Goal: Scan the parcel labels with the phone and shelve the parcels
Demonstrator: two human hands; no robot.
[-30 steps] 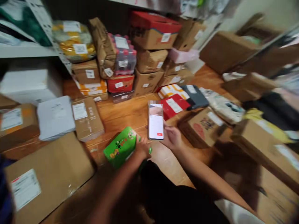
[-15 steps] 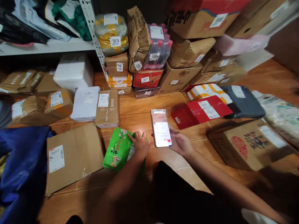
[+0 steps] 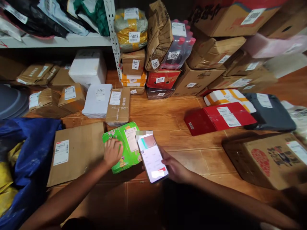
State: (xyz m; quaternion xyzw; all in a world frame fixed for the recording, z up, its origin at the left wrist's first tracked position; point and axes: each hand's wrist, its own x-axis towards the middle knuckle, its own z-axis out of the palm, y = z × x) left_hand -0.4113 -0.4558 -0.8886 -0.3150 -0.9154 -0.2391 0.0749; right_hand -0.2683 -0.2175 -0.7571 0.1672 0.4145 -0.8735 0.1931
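My right hand (image 3: 176, 166) holds a smartphone (image 3: 154, 161), its lit screen facing up, low over the right side of a green box (image 3: 126, 134). The box has a printed pattern and a white shipping label (image 3: 131, 138) on its upper face. My left hand (image 3: 113, 152) rests on the left part of the green box, fingers bent and close together against it. The phone covers the box's right edge and part of the label. A flat brown carton (image 3: 83, 159) with a label lies beside the box on the left.
Labelled cartons and a white box (image 3: 87, 68) stand under the grey shelf (image 3: 59, 41). Parcels are stacked at the back, among them a bottle pack (image 3: 176, 44). A red box (image 3: 220, 118) and a printed carton (image 3: 266, 159) are at right; blue sheeting (image 3: 31, 153) lies at left.
The green box has turned, and its label now faces up. My left hand has moved from its right side to its left. The phone has come left and down over the box, tilting.
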